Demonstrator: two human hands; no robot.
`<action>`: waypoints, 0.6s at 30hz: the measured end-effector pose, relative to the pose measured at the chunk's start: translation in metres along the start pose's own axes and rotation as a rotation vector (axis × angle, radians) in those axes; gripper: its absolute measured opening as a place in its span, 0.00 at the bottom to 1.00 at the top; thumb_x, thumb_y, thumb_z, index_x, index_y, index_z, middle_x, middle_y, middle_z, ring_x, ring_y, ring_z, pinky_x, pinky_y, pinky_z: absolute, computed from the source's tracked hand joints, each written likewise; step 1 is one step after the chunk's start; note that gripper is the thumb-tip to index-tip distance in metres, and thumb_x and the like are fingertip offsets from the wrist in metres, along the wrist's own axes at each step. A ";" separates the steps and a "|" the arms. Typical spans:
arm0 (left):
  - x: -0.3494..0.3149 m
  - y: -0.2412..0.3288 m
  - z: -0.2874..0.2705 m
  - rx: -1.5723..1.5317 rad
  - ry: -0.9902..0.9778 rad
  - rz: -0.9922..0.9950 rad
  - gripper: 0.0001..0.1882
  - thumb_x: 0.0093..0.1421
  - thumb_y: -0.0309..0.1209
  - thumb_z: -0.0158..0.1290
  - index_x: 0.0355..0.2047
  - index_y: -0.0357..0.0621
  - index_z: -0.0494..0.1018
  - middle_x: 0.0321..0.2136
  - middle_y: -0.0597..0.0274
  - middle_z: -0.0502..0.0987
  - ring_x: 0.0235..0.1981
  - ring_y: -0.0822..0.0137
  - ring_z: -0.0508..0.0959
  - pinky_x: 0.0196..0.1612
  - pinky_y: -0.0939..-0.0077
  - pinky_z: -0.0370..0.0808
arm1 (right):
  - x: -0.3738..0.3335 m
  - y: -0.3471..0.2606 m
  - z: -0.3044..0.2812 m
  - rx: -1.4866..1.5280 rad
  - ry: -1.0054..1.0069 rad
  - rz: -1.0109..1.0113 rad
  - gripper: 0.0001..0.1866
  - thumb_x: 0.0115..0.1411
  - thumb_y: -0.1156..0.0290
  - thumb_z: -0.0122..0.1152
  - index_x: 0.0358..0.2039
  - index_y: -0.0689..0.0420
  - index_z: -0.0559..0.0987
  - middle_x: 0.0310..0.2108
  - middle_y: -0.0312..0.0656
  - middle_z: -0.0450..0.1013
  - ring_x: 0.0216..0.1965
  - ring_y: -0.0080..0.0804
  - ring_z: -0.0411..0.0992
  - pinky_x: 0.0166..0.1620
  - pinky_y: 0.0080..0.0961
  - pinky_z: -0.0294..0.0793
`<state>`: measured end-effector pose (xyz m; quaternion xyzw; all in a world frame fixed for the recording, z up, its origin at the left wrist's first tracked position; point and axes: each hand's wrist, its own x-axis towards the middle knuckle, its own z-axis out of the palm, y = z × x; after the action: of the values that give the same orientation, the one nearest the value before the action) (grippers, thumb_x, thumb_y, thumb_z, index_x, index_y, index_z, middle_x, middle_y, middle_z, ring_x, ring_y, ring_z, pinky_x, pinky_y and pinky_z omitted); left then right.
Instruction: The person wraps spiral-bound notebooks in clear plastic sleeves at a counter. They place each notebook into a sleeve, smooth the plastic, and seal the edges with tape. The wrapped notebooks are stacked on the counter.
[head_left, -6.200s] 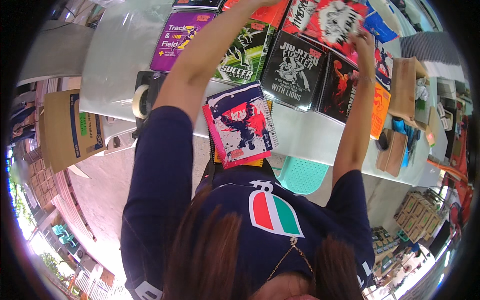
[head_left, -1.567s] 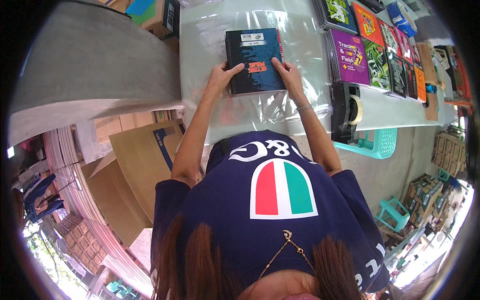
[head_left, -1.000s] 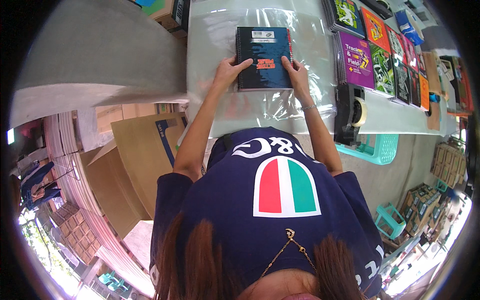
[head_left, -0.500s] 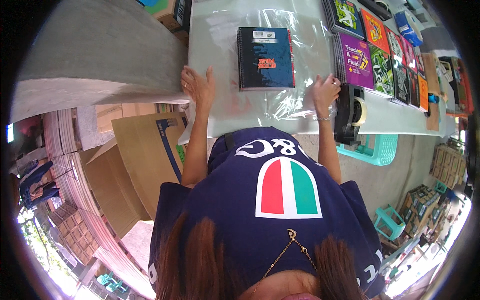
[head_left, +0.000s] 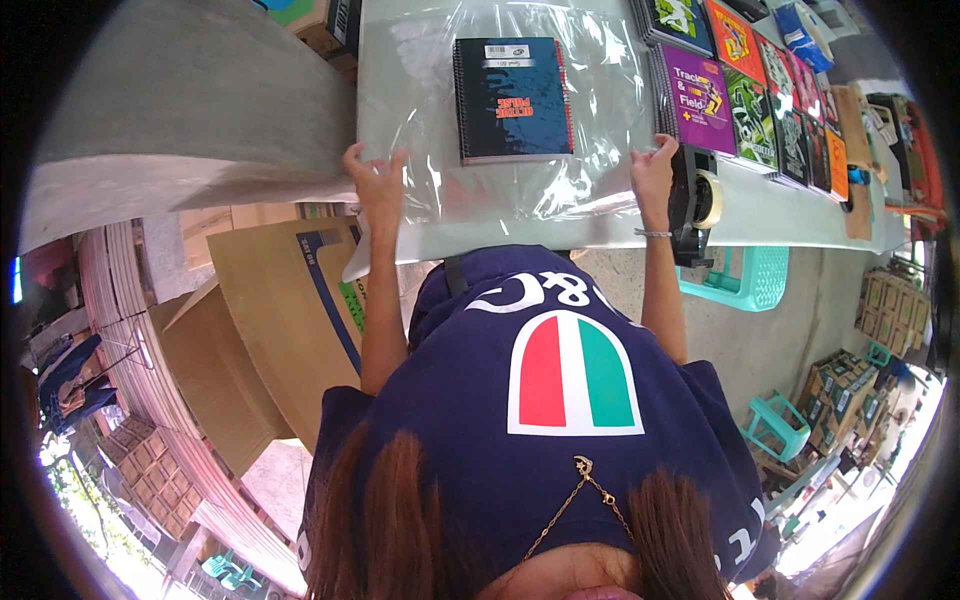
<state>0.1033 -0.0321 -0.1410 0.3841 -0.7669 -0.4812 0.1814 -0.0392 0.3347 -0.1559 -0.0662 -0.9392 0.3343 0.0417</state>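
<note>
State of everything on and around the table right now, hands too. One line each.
Dark blue spiral notebook: closed, lying flat
Clear plastic film: spread out under the notebook, wrinkled
Left hand: at the film's left edge, grip unclear
Right hand: near the film's right edge, grip unclear
Purple spiral notebook: closed, cover up
Black tape dispenser: loaded with a roll
Cardboard box: flaps open
Teal plastic stool: unoccupied

A person wears a navy short-sleeved shirt bearing an arched emblem striped red, white and green inside a white border, with bold white lettering below it. A gold chain carries a crescent pendant; a thin silvery bracelet rings the right wrist.
</note>
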 end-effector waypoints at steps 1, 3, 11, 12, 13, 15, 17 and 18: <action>0.003 -0.010 -0.007 -0.138 -0.007 -0.059 0.33 0.55 0.34 0.63 0.57 0.45 0.59 0.40 0.57 0.75 0.38 0.64 0.77 0.39 0.73 0.71 | -0.001 0.008 -0.004 0.016 -0.042 -0.032 0.23 0.54 0.66 0.66 0.47 0.58 0.69 0.40 0.57 0.72 0.47 0.57 0.70 0.49 0.54 0.63; 0.014 -0.020 -0.019 -0.322 -0.171 -0.193 0.30 0.54 0.34 0.64 0.53 0.40 0.63 0.37 0.58 0.76 0.38 0.68 0.77 0.38 0.77 0.71 | 0.000 0.043 0.000 -0.270 -0.126 -0.181 0.21 0.50 0.65 0.70 0.41 0.59 0.74 0.38 0.58 0.71 0.43 0.60 0.69 0.48 0.50 0.67; -0.005 -0.022 -0.029 -0.509 -0.140 -0.103 0.14 0.55 0.34 0.65 0.35 0.35 0.78 0.28 0.63 0.78 0.28 0.75 0.77 0.33 0.83 0.72 | -0.024 -0.023 -0.031 0.320 0.004 -0.008 0.10 0.52 0.71 0.70 0.30 0.61 0.78 0.21 0.39 0.74 0.22 0.22 0.71 0.27 0.21 0.71; -0.008 -0.019 -0.029 -0.463 -0.132 -0.089 0.14 0.55 0.34 0.64 0.36 0.36 0.78 0.28 0.63 0.79 0.27 0.75 0.77 0.32 0.83 0.72 | -0.023 -0.023 -0.039 0.475 -0.101 0.081 0.09 0.54 0.71 0.69 0.30 0.62 0.78 0.23 0.37 0.75 0.22 0.19 0.71 0.26 0.18 0.70; -0.009 -0.019 -0.029 -0.419 -0.127 -0.073 0.14 0.56 0.34 0.64 0.36 0.36 0.78 0.29 0.63 0.79 0.26 0.75 0.76 0.31 0.84 0.72 | -0.023 -0.028 -0.049 0.499 -0.148 0.087 0.09 0.55 0.71 0.68 0.31 0.63 0.79 0.23 0.36 0.75 0.22 0.18 0.71 0.25 0.16 0.69; -0.010 -0.019 -0.032 -0.319 -0.147 -0.054 0.15 0.58 0.37 0.62 0.38 0.37 0.78 0.31 0.63 0.80 0.28 0.75 0.77 0.31 0.84 0.72 | -0.021 -0.027 -0.055 0.487 -0.238 0.097 0.11 0.57 0.68 0.66 0.34 0.63 0.79 0.24 0.35 0.75 0.22 0.18 0.71 0.24 0.15 0.68; -0.003 -0.015 -0.036 -0.285 -0.202 -0.066 0.17 0.59 0.40 0.61 0.40 0.38 0.77 0.32 0.63 0.80 0.29 0.75 0.77 0.32 0.85 0.72 | -0.017 -0.021 -0.056 0.418 -0.316 0.103 0.15 0.59 0.63 0.65 0.39 0.63 0.78 0.26 0.34 0.75 0.22 0.18 0.70 0.26 0.14 0.67; 0.006 -0.012 -0.037 -0.299 -0.246 -0.091 0.19 0.59 0.41 0.60 0.42 0.39 0.77 0.33 0.64 0.79 0.29 0.75 0.77 0.33 0.85 0.72 | -0.013 -0.015 -0.054 0.465 -0.324 0.052 0.17 0.60 0.62 0.64 0.42 0.63 0.77 0.27 0.35 0.75 0.24 0.19 0.71 0.27 0.14 0.68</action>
<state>0.1283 -0.0620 -0.1342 0.3254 -0.6850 -0.6407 0.1197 -0.0214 0.3545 -0.1052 -0.0249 -0.8296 0.5480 -0.1035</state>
